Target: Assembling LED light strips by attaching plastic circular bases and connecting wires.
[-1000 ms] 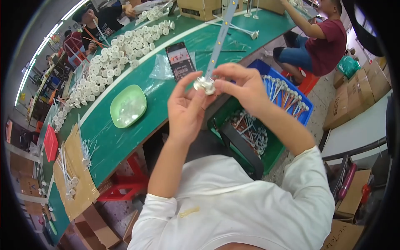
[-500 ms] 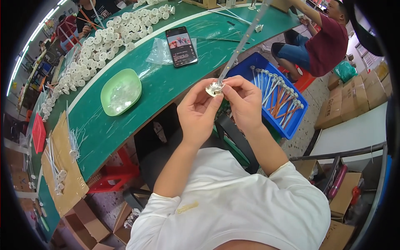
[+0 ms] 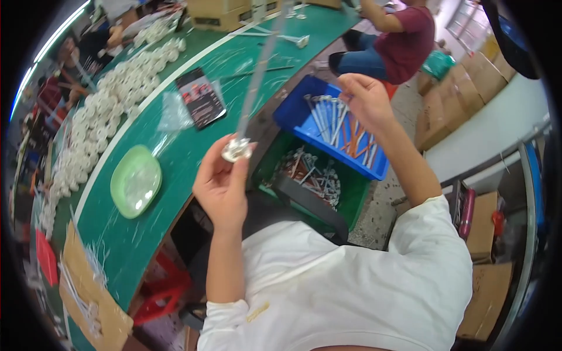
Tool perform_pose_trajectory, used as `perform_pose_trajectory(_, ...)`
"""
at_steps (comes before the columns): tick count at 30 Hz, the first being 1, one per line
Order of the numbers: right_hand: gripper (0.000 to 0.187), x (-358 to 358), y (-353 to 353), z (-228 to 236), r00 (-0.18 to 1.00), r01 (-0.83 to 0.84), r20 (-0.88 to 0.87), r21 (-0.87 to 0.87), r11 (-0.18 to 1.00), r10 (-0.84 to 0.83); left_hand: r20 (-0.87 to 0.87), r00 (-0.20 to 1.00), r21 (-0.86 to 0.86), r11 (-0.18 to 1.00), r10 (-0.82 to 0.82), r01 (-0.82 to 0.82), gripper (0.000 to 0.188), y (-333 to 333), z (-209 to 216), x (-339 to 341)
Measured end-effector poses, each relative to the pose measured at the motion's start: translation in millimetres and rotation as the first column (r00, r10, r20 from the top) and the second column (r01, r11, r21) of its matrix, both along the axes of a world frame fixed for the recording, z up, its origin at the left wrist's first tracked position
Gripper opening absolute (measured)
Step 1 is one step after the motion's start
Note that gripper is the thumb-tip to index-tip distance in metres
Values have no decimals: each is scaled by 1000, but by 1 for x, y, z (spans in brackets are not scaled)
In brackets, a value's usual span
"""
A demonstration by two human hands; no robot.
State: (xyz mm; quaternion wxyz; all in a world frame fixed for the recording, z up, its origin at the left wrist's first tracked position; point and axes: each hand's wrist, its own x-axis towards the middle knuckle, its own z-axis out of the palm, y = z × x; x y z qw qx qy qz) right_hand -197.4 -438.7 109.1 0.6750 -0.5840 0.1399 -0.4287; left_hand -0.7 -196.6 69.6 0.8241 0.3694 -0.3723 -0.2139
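My left hand [image 3: 222,187] pinches the round whitish base [image 3: 237,150] of a long translucent strip [image 3: 256,85]. The strip stands up from the base and leans away over the green table. Apart from it, my right hand [image 3: 370,105] is raised above the blue bin [image 3: 379,169], its fingers drawn together; whatever they may hold is too small to make out. In that bin lie several white and orange sticks with round ends [image 3: 336,123]. Below it, a green crate [image 3: 358,202] contains more such pieces in a jumble.
On the green table [image 3: 175,164] are a light green bowl [image 3: 120,181] with clear small pieces, a phone [image 3: 199,99], a plastic bag [image 3: 174,112] and a long pile of white round parts [image 3: 96,128]. A person in dark red [image 3: 410,44] sits beyond. Cardboard boxes [image 3: 462,96] stand right.
My right hand has let go of the base and moved right, above the blue bin. My left hand has kept the base and strip. The view has shifted, showing more of the green crate.
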Motion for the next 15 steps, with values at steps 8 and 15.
perform_pose_trajectory(8,21,-143,-64,36,880,475,-5,27,880,-475,-33,999,16,999,28,-28,38,1,-1,11)
perform_pose_trajectory(15,17,-214,-50,18,-315,-526,-164,-790,316,-935,-25,997,-13,997,-75,74,39,-3,-4,5)
